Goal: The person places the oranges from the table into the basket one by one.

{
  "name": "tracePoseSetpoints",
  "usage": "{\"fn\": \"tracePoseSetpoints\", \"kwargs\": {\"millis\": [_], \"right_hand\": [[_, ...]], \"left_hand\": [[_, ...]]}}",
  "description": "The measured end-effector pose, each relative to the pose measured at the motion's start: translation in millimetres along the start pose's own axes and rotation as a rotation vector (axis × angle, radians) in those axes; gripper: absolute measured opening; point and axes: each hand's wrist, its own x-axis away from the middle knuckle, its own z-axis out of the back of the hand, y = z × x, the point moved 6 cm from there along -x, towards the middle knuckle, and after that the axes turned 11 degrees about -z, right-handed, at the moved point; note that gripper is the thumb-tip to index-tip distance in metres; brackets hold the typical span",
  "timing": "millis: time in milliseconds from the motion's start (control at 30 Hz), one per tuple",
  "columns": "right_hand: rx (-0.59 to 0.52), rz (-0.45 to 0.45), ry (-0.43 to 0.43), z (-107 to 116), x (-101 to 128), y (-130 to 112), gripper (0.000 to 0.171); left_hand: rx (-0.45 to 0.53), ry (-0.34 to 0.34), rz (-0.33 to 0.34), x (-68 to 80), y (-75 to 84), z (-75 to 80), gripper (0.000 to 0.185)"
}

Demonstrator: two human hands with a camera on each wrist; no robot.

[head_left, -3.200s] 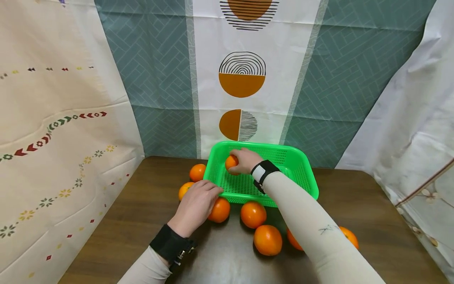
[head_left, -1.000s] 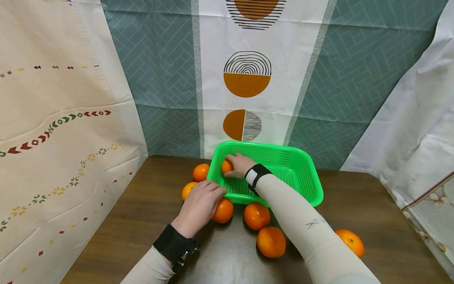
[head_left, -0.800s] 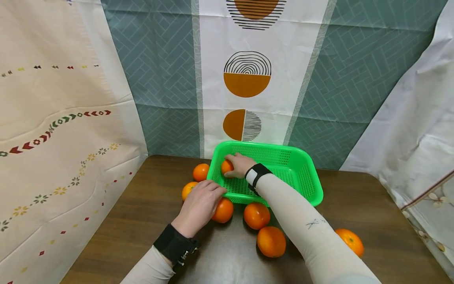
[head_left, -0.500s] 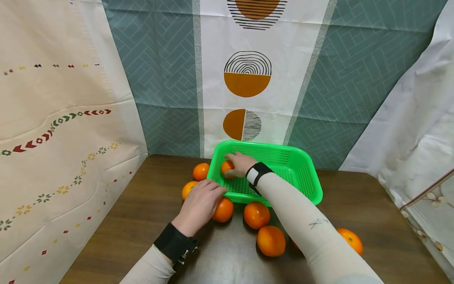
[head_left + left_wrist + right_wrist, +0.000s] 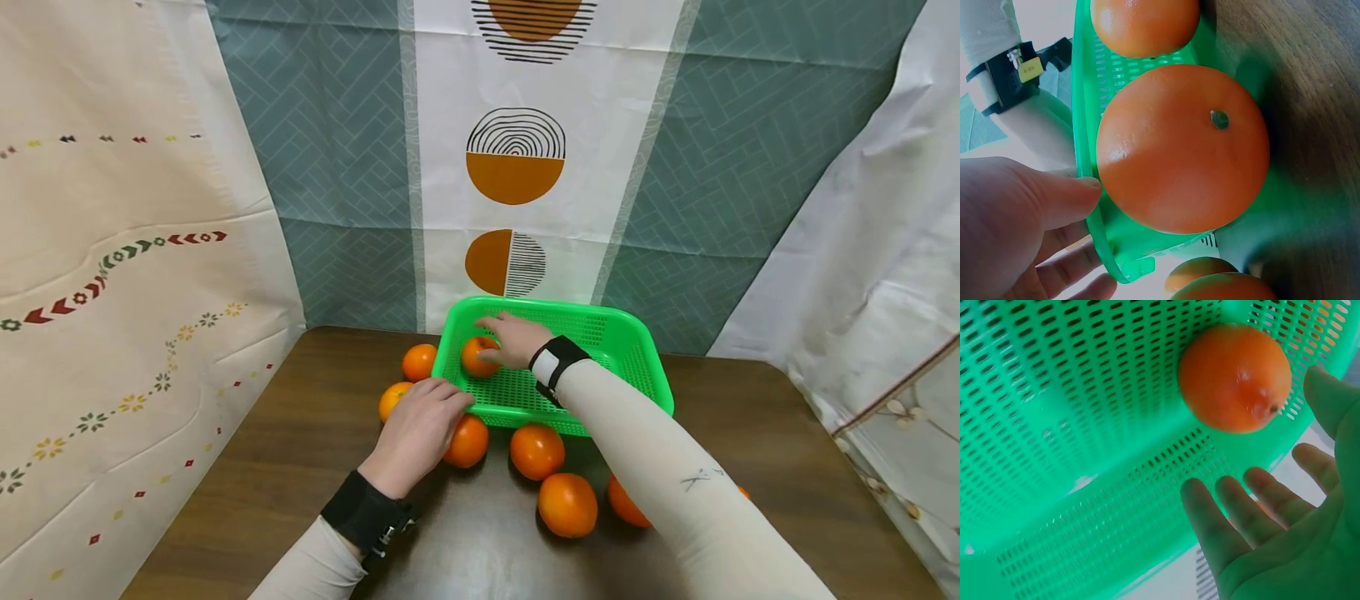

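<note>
A green plastic basket (image 5: 630, 358) with perforated walls stands at the back of the table. My left hand (image 5: 420, 429) pinches its front left rim, the thumb (image 5: 1072, 199) on the outer side and the fingers beyond it. Inside the basket, at its left end, lies one orange (image 5: 478, 358). Over the basket my right hand (image 5: 516, 340) is spread beside that orange; the right wrist view shows a gap between the fingers (image 5: 1210, 525) and the fruit. Another orange (image 5: 1182, 150) sits just outside the basket wall, close to my left thumb.
Two oranges lie left of the basket, one at the back (image 5: 418, 362) and one partly behind my left hand (image 5: 392, 400). In front are more oranges (image 5: 537, 452), (image 5: 567, 505), and one (image 5: 626, 502) partly under my right forearm. Patterned cloth (image 5: 510, 92) hangs behind the brown table (image 5: 300, 433).
My right hand carried the orange to the basket's left end, then let go of it. The fingers have spread and drawn back to the right. The left hand has kept its place on the rim.
</note>
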Motion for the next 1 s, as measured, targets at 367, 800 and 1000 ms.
{"fn": "tracePoseSetpoints", "kwargs": {"millis": [367, 800, 1000], "right_hand": [[0.026, 0.061, 0.078, 26.1, 44.2, 16.5, 0.067], [-0.008, 0.110, 0.148, 31.0, 111.9, 31.8, 0.070], [-0.006, 0.164, 0.225, 31.1, 140.8, 41.8, 0.071]], "left_hand": [[0.014, 0.001, 0.008, -0.6, -1.1, -0.6, 0.023], [0.036, 0.033, 0.017, 0.2, 0.0, 0.6, 0.023], [0.046, 0.041, 0.012, 0.1, 0.5, 1.1, 0.023]]}}
